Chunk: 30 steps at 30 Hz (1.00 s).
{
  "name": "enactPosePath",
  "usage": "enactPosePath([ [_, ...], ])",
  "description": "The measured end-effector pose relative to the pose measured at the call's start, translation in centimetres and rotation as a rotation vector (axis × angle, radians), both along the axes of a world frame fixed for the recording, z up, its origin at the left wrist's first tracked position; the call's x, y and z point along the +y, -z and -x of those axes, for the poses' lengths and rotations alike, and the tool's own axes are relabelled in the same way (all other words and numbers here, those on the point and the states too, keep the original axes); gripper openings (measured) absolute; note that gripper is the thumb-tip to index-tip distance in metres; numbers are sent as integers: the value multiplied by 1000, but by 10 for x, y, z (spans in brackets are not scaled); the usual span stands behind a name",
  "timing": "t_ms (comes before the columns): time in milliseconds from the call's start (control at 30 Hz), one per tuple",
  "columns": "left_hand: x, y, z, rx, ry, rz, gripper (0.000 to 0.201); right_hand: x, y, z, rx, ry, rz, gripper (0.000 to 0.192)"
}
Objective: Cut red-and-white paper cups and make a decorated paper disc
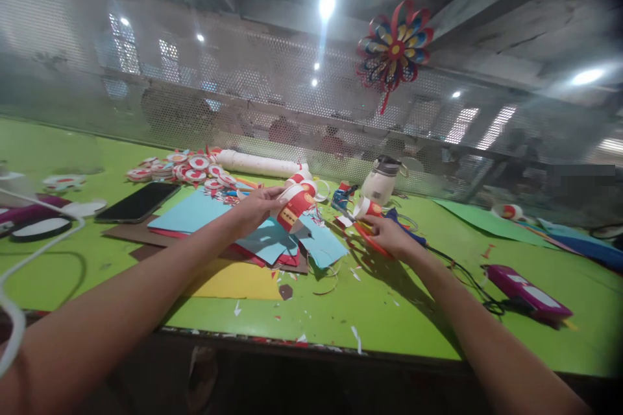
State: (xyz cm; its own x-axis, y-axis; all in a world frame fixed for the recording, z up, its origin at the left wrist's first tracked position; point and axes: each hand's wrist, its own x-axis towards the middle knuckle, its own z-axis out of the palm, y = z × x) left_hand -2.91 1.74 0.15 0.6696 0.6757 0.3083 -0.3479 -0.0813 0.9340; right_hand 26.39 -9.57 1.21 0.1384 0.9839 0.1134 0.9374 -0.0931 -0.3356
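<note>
- The left hand point(256, 207) was closed around a red and white paper strip piece point(296, 202). The piece's long axis ran slantwise, from low near the fingers up and away toward the far right.
- The piece was held just above a pile of coloured paper sheets point(265, 243) lying on the green tabletop point(399, 311), directly under that hand.
- The right hand point(389, 237) rested low on the tabletop, fingers curled narrowly over red-handled scissors point(366, 237). The handles ran from the palm toward the left hand. Whether the blades were open could not be made out.
- Just beyond the right hand's fingers stood a small red and white paper roll point(367, 207), and farther off a white jar point(381, 185).
- To the far side of the left hand lay a heap of red and white discs point(187, 168) and a long white tube point(257, 163). A black phone point(139, 201) lay to that hand's left.
- A magenta device point(528, 292) with a black cable lay to the right of the right forearm.
- A paper pinwheel point(395, 48) hung on the mesh screen above. Figures behind the mesh were blurred.
</note>
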Motion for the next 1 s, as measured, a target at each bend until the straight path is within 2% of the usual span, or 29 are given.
enactPosePath([
  [133,-2,-3,2,-12,19,11,42,-11,-9,4,534,-84,-91,65],
  [200,-2,-5,3,-34,9,27,43,-17,-14,4,638,-157,-109,60],
  [267,-1,-7,5,-69,-4,43,44,-23,-18,3,596,-242,-72,52],
  [333,2,-8,7,-110,-15,45,44,-27,-20,1,460,-317,-28,46],
  [500,3,-4,6,-143,-35,36,44,-29,-18,5,249,-399,40,44],
  [733,-13,-2,-4,-52,-2,35,38,-30,-12,30,195,-420,-14,48],
  [867,-19,-3,-9,-54,32,21,37,-30,-9,32,188,-455,-37,46],
  [1000,-18,-2,-11,-64,11,30,36,-30,-7,30,210,-442,-39,46],
])
